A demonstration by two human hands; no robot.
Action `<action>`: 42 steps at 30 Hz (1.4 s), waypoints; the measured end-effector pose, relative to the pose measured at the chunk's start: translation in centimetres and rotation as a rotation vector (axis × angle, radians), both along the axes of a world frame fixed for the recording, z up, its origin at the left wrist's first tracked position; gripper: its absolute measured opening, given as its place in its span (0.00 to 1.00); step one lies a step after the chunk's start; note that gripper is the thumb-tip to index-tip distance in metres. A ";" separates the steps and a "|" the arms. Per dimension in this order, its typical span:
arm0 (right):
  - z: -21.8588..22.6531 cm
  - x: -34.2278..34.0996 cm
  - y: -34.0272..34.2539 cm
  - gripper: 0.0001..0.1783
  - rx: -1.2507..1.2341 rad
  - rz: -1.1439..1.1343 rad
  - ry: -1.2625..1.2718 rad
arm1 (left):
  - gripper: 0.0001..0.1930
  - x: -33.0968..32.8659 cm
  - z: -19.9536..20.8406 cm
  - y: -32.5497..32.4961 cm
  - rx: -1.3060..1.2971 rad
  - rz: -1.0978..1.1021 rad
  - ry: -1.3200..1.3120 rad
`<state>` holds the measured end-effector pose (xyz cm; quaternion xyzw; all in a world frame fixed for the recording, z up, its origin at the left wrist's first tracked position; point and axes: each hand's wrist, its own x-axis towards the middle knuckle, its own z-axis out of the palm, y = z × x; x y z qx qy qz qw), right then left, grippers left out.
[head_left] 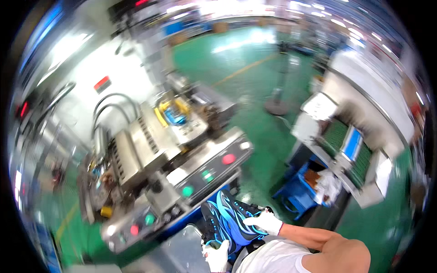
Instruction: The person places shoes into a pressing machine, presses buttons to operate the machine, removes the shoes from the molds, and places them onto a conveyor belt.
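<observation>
I hold a pair of black and blue sneakers side by side close to my body, toes pointing away. My left hand (216, 257), in a white glove, is closed on the heel end of the left sneaker (212, 220). My right hand (266, 223), also gloved in white, grips the right sneaker (233, 222) near its ankle opening, with the fingers partly hidden behind it. Light blue wavy lines run along both shoes. Just beyond the toes is the front edge of a metal machine's control panel (205, 170).
Green and red buttons dot the panel; a blue and yellow fixture (175, 113) sits on the machine. At right stands a conveyor (359, 154) with a green belt, a blue bin (296, 189) beside it. A stand with a round base (276, 107) rises from the green floor.
</observation>
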<state>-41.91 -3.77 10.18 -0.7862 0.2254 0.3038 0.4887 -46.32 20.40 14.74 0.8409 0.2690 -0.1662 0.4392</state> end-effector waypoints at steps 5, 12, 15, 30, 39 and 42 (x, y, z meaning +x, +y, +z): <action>2.4 -5.7 -12.1 0.46 0.087 -0.691 -0.283 | 0.43 5.1 2.3 -12.3 0.148 -0.437 -0.149; 10.2 -11.7 -28.1 0.32 -0.188 -1.363 -0.786 | 0.40 13.3 7.7 -34.5 -0.319 -0.947 -0.326; 14.3 -12.4 -34.8 0.43 -0.409 -1.494 -0.792 | 0.41 14.9 10.5 -45.8 -0.297 -1.070 -0.507; 11.9 0.0 -52.1 0.34 -1.165 -1.069 -0.954 | 0.37 22.6 -0.3 -63.4 -0.428 -1.277 -0.915; -7.8 10.5 -19.4 0.34 0.298 0.238 -0.338 | 0.25 10.6 -13.0 -5.8 0.368 -0.357 -0.223; -6.5 10.9 -11.1 0.35 0.199 0.625 -0.313 | 0.21 -4.2 -11.4 13.5 0.631 0.548 -0.191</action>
